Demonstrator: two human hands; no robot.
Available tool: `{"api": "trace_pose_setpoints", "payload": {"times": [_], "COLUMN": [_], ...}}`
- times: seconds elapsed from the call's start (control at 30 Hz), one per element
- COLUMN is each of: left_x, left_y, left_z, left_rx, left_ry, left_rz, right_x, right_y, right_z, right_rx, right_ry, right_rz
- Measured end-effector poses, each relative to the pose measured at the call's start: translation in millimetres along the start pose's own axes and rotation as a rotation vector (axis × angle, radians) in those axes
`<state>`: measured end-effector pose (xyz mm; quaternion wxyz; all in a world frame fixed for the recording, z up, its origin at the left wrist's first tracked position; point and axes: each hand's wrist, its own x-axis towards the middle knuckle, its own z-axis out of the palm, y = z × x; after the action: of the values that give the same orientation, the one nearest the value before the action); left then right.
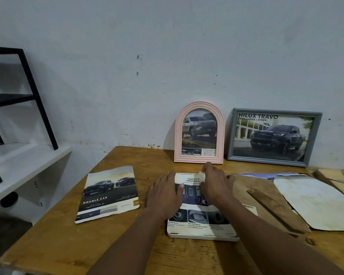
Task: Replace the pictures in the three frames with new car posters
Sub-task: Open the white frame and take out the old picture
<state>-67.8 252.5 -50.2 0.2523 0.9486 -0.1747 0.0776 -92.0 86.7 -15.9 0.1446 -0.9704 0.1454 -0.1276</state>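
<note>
A wooden worktop (87, 245) fills the lower half of the frame and stands against a pale, marked wall. In the lower middle a white frame (203, 237) lies flat on it, with a car poster (195, 217) headed "SAFETY" laid over it. Only the frame's rounded near edge shows under the paper.

Both hands rest on this poster. The left hand (165, 197) lies flat along its left side, its grip spread, with straight fingers and the thumb pressing the sheet down. The right hand (216, 185) sits on the poster's top right corner, where the paper edge curls up against it. I cannot tell whether its grip pinches that edge or only presses on it.

Behind the hands, at the middle of the frame, a pink arched frame (178, 135) stands upright against the wall with a picture of a pickup in it. Just to its right leans a grey rectangular frame (266, 161) holding a "HILUX TRAVO" poster of a dark pickup.

To the left of the hands a "DOUBLE CAB" brochure (107, 193) lies flat on the wood, apart from the white frame. At the right lies a brown backing board (266, 217) with a strip across it. A stained white sheet (310, 201) overlaps its right side, and a blue paper (266, 175) shows at its far edge.

At the upper left stands a black metal rack (34, 92) on a white shelf (28, 161).
</note>
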Motion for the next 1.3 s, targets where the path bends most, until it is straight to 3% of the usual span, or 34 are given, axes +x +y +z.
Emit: {"api": "trace_pose_setpoints", "payload": {"times": [0.1,0.33,0.53,0.7,0.87,1.03,1.3], "left_x": [0,-1,13,29,38,34,23], "left_y": [1,3,23,77,144,217,282], "left_z": [-2,-13,-48,-58,-25,28,90], "left_rx": [0.007,-0.1,-0.585,-0.875,-0.878,-0.744,-0.477], "left_ry": [0.02,0.102,0.172,0.345,0.306,0.065,-0.334], "left_rz": [0.002,0.01,-0.203,-0.269,-0.212,-0.015,0.293], "right_x": [-3,5,13,11,0,-16,-22], "right_y": [-6,-6,-6,26,93,171,268], "right_z": [-7,-43,-85,-114,-134,-155,-169], "right_rx": [0.056,0.55,0.798,0.953,0.814,0.307,0.03], "right_ry": [0.028,0.081,0.109,-0.009,0.095,0.312,0.078], "right_rz": [-0.064,-0.047,-0.013,0.079,0.167,0.226,0.228]}}
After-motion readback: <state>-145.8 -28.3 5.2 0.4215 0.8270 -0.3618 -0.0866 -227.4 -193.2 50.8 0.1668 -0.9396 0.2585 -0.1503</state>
